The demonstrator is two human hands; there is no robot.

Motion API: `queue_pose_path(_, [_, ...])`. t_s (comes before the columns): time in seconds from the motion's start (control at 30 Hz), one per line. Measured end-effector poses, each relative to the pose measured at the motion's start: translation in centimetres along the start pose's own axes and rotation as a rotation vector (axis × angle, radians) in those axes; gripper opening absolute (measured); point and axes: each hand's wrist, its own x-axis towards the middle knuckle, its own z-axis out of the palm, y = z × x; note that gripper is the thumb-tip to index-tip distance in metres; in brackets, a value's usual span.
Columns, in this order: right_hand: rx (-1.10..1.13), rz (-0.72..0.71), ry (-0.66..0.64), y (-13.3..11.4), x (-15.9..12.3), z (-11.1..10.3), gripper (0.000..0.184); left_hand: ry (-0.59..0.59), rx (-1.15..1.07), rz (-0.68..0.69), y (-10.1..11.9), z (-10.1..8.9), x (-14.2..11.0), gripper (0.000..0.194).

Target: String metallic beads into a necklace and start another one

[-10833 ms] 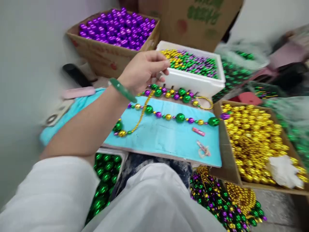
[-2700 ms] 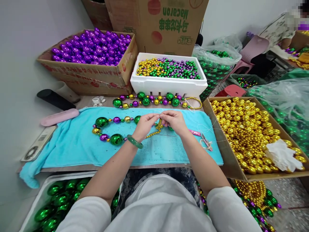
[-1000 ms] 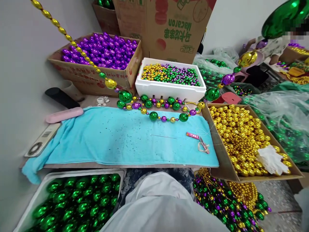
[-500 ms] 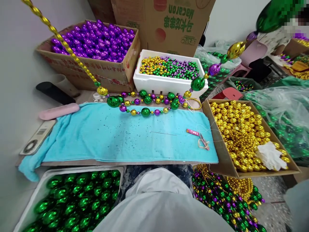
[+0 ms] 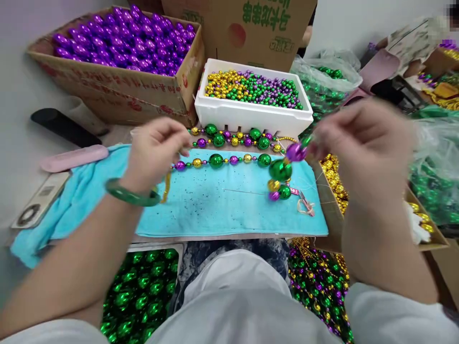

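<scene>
A bead necklace [image 5: 216,160] of green, gold and purple beads stretches over the blue towel [image 5: 201,210]. My left hand [image 5: 156,145], with a green bangle [image 5: 131,192] at the wrist, is closed in a pinch on its left part. A string of small gold beads [image 5: 167,186] dangles below that hand. My right hand [image 5: 362,138], blurred by motion, is closed on the other side, beside a purple bead [image 5: 296,152]. More beads hang from it in a loop. Behind, further bead strands [image 5: 234,140] lie in rows. A long needle [image 5: 247,191] and small scissors [image 5: 306,205] rest on the towel.
At the back stand a carton of purple beads [image 5: 186,91] and a white foam box [image 5: 251,117] of small mixed beads. A carton of gold beads [image 5: 328,222] is at right. Below the table edge are a tray of green beads [image 5: 181,251] and piled necklaces [image 5: 315,286].
Both hands have come into view, gripping the necklace. Its raised ends have come down, and the front strand now lies lower and nearer over the towel. The view has shifted slightly.
</scene>
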Motion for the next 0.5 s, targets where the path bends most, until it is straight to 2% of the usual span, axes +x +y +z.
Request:
queue_pose_path(0.07, [0.079, 0.139, -0.111, 0.5, -2.3, 2.3, 0.010, -0.072, -0.044, -0.120, -2.6, 2.1, -1.8, 0.006])
queue_pose_path(0.13, [0.183, 0.290, -0.290, 1.3, -4.6, 4.7, 0.012, -0.110, -0.092, -0.204, -4.5, 3.6, -3.3, 0.010])
queue_pose_path(0.23, [0.306, 0.444, -0.415, 2.4, -6.2, 8.0, 0.014, -0.165, -0.115, -0.262, -5.9, 4.7, -4.7, 0.018])
queue_pose_path(0.37, [0.468, 0.511, -0.434, 3.1, -5.2, 10.7, 0.016, -0.277, -0.072, -0.280, -5.6, 5.0, -5.4, 0.021])
queue_pose_path(0.5, [0.487, 0.457, -0.505, 3.3, -3.3, 12.3, 0.016, -0.308, -0.075, -0.280, -5.1, 4.7, -5.4, 0.022])
